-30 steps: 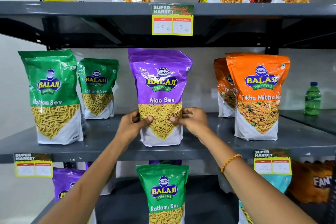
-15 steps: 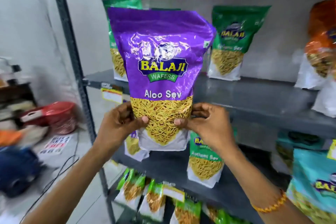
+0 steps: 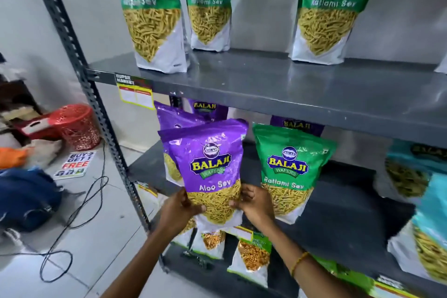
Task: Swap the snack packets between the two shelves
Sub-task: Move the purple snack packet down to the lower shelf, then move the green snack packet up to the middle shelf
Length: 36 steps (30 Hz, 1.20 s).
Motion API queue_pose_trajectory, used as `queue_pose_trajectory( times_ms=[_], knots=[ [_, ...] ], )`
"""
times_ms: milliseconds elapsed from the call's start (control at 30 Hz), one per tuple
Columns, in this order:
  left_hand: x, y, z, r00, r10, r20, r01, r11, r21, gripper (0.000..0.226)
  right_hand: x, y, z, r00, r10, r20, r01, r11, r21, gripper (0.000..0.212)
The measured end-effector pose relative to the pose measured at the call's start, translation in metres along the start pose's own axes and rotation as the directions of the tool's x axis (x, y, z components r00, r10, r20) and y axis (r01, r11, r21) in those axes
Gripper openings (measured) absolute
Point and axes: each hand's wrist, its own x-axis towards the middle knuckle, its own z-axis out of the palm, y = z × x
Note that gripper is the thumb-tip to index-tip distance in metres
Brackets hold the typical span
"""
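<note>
Both hands (image 3: 215, 208) lowered Aloo Sev packet (image 3: 208, 167) to lower shelf (image 3: 338, 220).

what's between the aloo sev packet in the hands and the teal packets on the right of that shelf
In the head view, one green Ratlami Sev packet stands between the held Aloo Sev packet and the teal packets; the rest is bare dark shelf.

Pale wall (image 3: 29, 7); tiled floor (image 3: 104, 237); red basket (image 3: 77, 128).

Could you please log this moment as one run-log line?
phase: placing | held: purple Aloo Sev packet, both hands | left hand | right hand | target: lower shelf, beside green Ratlami Sev packet
</note>
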Motion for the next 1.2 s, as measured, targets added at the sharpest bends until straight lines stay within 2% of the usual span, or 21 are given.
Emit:
queue_pose_trajectory(
  times_ms=[67, 167, 300, 433, 567, 600, 667, 733, 767, 833, 867, 900, 933, 967, 1033, 1133, 1200],
  knots=[
    [0.022, -0.002, 0.012, 1.000, 0.012, -0.001, -0.012, 1.000, 0.020, 0.049, 0.019, 0.007, 0.007, 0.998, 0.034, -0.062, -0.034, 0.999, -0.002, 0.039],
    [0.048, -0.001, 0.023, 0.999, -0.018, 0.034, 0.020, 0.999, -0.044, 0.047, 0.040, 0.014, 0.015, 0.991, 0.079, -0.106, -0.079, 0.997, 0.004, 0.032],
    [0.066, -0.011, 0.032, 0.999, 0.026, 0.030, -0.025, 0.999, -0.027, 0.052, 0.057, 0.035, 0.026, 0.982, 0.055, -0.183, -0.071, 0.994, -0.082, 0.025],
    [0.068, -0.012, 0.036, 1.000, -0.003, 0.016, 0.004, 0.998, -0.057, 0.046, 0.064, 0.043, 0.031, 0.980, 0.041, -0.197, -0.059, 0.994, -0.088, 0.033],
    [0.063, -0.009, 0.040, 0.999, 0.029, 0.020, -0.028, 0.999, -0.042, 0.061, 0.060, 0.055, 0.030, 0.993, 0.002, -0.119, -0.017, 0.992, -0.129, 0.064],
    [0.058, -0.007, 0.041, 0.999, 0.040, -0.013, -0.041, 0.997, -0.069, 0.065, 0.052, 0.052, 0.026, 0.992, -0.018, -0.126, 0.003, 0.993, -0.121, 0.063],
    [0.040, -0.001, 0.044, 0.985, 0.058, -0.165, -0.081, 0.987, -0.139, 0.063, 0.028, 0.046, 0.012, 0.978, -0.086, -0.192, 0.067, 0.992, -0.104, 0.040],
    [0.021, 0.004, 0.054, 0.943, 0.178, -0.281, -0.205, 0.976, -0.068, 0.040, 0.001, 0.037, -0.011, 0.920, -0.194, -0.340, 0.162, 0.979, -0.121, 0.031],
    [0.014, 0.008, 0.060, 0.936, 0.252, -0.244, -0.263, 0.965, -0.012, 0.029, -0.008, 0.033, -0.025, 0.868, -0.248, -0.431, 0.204, 0.968, -0.146, 0.028],
    [0.009, 0.015, 0.080, 0.953, 0.302, -0.018, -0.301, 0.953, 0.020, 0.022, -0.015, 0.039, -0.056, 0.741, -0.311, -0.595, 0.250, 0.950, -0.185, 0.022],
    [0.013, 0.018, 0.094, 0.955, 0.275, 0.108, -0.280, 0.960, 0.028, 0.031, -0.012, 0.047, -0.072, 0.695, -0.301, -0.653, 0.238, 0.953, -0.187, 0.024],
    [0.017, 0.024, 0.108, 0.948, 0.246, 0.201, -0.259, 0.965, 0.038, 0.044, -0.009, 0.052, -0.086, 0.687, -0.258, -0.680, 0.207, 0.966, -0.157, 0.030],
    [0.023, 0.028, 0.121, 0.941, 0.219, 0.256, -0.237, 0.971, 0.037, 0.058, 0.000, 0.065, -0.097, 0.719, -0.188, -0.669, 0.156, 0.982, -0.108, 0.038],
    [0.028, 0.035, 0.134, 0.937, 0.166, 0.308, -0.189, 0.981, 0.047, 0.070, 0.007, 0.078, -0.106, 0.784, -0.087, -0.615, 0.072, 0.996, -0.050, 0.050],
    [0.037, 0.043, 0.154, 0.925, 0.064, 0.374, -0.110, 0.988, 0.104, 0.083, 0.023, 0.117, -0.120, 0.895, 0.065, -0.441, -0.054, 0.998, 0.037, 0.070],
    [0.055, 0.032, 0.170, 0.886, 0.037, 0.461, -0.081, 0.994, 0.077, 0.077, 0.033, 0.150, -0.119, 0.954, 0.146, -0.264, -0.120, 0.987, 0.110, 0.078],
    [0.063, 0.022, 0.175, 0.889, 0.055, 0.455, -0.070, 0.997, 0.016, 0.062, 0.026, 0.135, -0.115, 0.954, 0.169, -0.249, -0.141, 0.982, 0.129, 0.070]
  ],
)
